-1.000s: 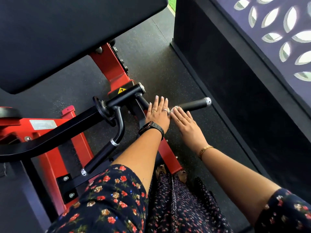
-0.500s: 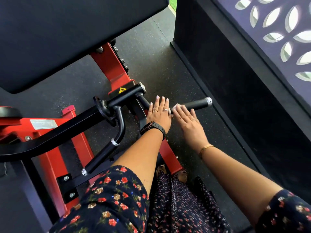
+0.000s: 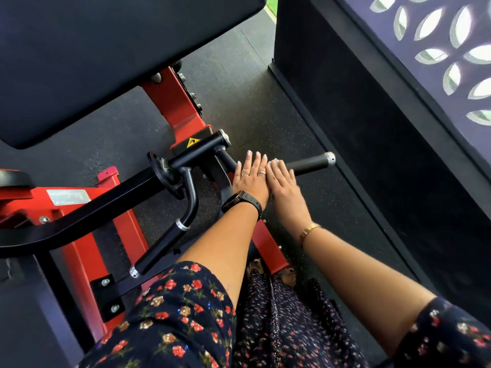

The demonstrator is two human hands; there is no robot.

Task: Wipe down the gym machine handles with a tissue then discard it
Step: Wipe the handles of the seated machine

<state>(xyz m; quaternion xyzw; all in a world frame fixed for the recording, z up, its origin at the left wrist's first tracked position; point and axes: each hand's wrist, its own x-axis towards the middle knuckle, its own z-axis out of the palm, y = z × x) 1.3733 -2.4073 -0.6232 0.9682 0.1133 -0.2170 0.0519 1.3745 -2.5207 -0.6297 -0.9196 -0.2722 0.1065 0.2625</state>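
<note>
The red and black gym machine has a black right handle (image 3: pixel 310 163) with a silver end cap, pointing right. Both hands lie on its inner part. My left hand (image 3: pixel 251 179), with rings and a black watch, rests flat on the bar with straight fingers. My right hand (image 3: pixel 284 184) lies beside it, touching it, fingers curved over the grip. A small white bit of tissue (image 3: pixel 274 161) shows at my right fingertips; the rest is hidden under the hand. A second black handle (image 3: pixel 164 245) angles down to the left, untouched.
A large black pad (image 3: pixel 106 57) overhangs at the upper left. The red frame (image 3: pixel 175 107) runs under the handles to the dark rubber floor (image 3: pixel 252 102). A black wall (image 3: pixel 358 123) stands close on the right. My floral dress fills the bottom.
My right hand has slid a little further over the handle and now presses against my left hand. The left hand has stayed in place.
</note>
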